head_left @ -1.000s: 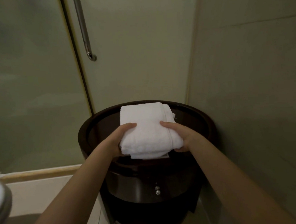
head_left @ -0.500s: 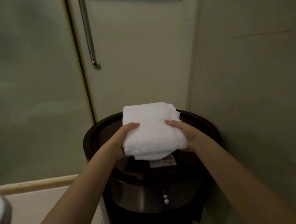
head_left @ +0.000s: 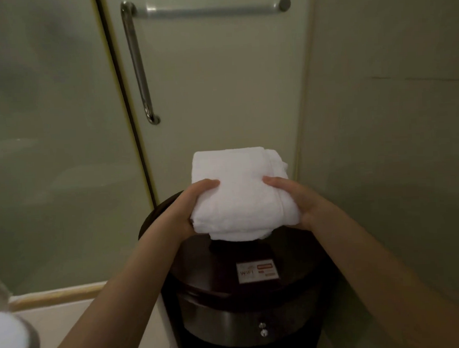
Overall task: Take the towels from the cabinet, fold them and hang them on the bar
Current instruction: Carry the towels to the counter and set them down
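The left hand (head_left: 190, 210) and right hand (head_left: 299, 202) curl round the sides of a folded white terry towel (head_left: 240, 192), holding it above the glossy surface (head_left: 201, 269) of a round dark wooden cabinet, where a small white WiFi card (head_left: 257, 271) lies. Behind, a horizontal steel bar (head_left: 209, 11) crosses a frosted glass door (head_left: 219, 94).

A white towel (head_left: 240, 197) of soft, nubbly terry cloth. The round cabinet (head_left: 207, 276) has a dark, glossy wood-look top, a brushed metal band (head_left: 225, 320) and a matt printed card (head_left: 257, 271). Behind are a satin metal bar (head_left: 209, 11), a polished metal handle (head_left: 137, 67) and frosted glass (head_left: 48, 135).
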The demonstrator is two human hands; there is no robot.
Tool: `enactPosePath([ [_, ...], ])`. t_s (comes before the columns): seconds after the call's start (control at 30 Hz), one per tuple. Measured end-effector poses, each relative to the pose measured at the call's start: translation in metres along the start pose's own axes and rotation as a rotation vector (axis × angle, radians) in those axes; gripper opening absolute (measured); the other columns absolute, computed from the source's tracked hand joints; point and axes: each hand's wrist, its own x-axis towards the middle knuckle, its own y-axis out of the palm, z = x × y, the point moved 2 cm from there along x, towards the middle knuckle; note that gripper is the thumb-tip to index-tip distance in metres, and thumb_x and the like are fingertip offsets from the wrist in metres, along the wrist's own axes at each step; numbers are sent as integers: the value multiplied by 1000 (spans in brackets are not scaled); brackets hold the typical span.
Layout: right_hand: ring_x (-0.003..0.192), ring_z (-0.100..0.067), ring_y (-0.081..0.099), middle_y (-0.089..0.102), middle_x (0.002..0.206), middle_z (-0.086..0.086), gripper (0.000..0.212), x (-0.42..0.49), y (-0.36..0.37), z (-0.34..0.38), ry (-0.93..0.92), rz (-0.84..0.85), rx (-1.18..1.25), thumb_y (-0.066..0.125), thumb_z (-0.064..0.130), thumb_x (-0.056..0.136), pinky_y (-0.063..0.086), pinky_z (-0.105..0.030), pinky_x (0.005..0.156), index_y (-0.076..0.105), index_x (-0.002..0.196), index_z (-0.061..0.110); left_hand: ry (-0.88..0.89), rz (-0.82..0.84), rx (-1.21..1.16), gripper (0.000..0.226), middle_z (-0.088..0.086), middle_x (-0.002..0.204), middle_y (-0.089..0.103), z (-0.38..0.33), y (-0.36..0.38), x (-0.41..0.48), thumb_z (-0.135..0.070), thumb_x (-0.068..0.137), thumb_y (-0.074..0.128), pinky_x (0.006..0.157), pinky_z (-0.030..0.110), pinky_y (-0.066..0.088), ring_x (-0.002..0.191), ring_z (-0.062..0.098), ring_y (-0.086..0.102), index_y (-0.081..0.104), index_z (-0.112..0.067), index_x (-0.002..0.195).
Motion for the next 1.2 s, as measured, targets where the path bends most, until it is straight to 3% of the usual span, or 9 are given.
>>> enactPosePath([
  [0.1,108,-37,61,64,120,-14,69,-18,4,30,-17,5,-15,83,33,64,53,-49,84,56,127,21,5,14,6,62,13,106,70,-26,18,-14,-39,60,76,86,44,53,99,33,66,61,-14,115],
  [0.23,103,-35,61,64,116,-13,47,-56,8,76,-29,9,-1,72,29,77,53,-48,79,56,121,24,17,25,-5,41,13,107,68,-64,49,-45,-35,78,69,80,42,53,99,33,64,59,-14,113],
  [0.33,104,-36,62,64,119,-13,73,-82,17,112,-40,12,-43,81,34,62,55,-47,77,53,129,23,41,26,-13,54,15,114,66,-95,64,-72,-36,73,73,80,45,54,102,35,64,58,-14,119],
  [0.47,95,-31,66,67,113,-12,64,-125,42,165,-84,43,-80,75,33,64,57,-37,59,56,124,20,64,11,-31,51,15,113,67,-140,82,-118,-36,75,72,78,43,55,101,34,64,58,-14,119],
  [0.6,104,-34,64,65,119,-13,80,-163,72,216,-106,26,-110,84,36,61,55,-43,74,53,132,19,67,24,-20,43,14,111,67,-196,97,-170,-35,79,68,73,41,55,97,34,65,58,-15,116],
  [0.67,101,-32,64,67,115,-12,67,-184,92,244,-105,30,-108,80,36,69,55,-40,74,55,128,19,69,10,0,41,13,107,67,-229,101,-194,-36,78,68,76,42,54,96,33,65,58,-15,112],
  [0.8,90,-28,67,71,104,-11,60,-221,126,300,-89,47,-67,76,34,66,57,-34,60,59,120,16,100,15,30,66,13,110,67,-297,103,-233,-37,62,79,70,41,55,98,33,65,57,-14,120],
  [0.97,77,-25,71,73,96,-10,51,-263,161,368,-103,97,-38,70,32,70,57,-32,57,61,117,13,110,108,16,24,8,79,71,-372,121,-282,-30,83,61,54,31,57,65,23,70,64,-12,99],
  [1.2,75,-27,71,73,93,-10,57,-296,195,438,-72,39,-62,73,34,67,56,-33,54,61,119,15,80,112,21,56,9,96,70,-440,133,-309,-37,62,73,73,37,56,86,28,67,64,-15,112],
])
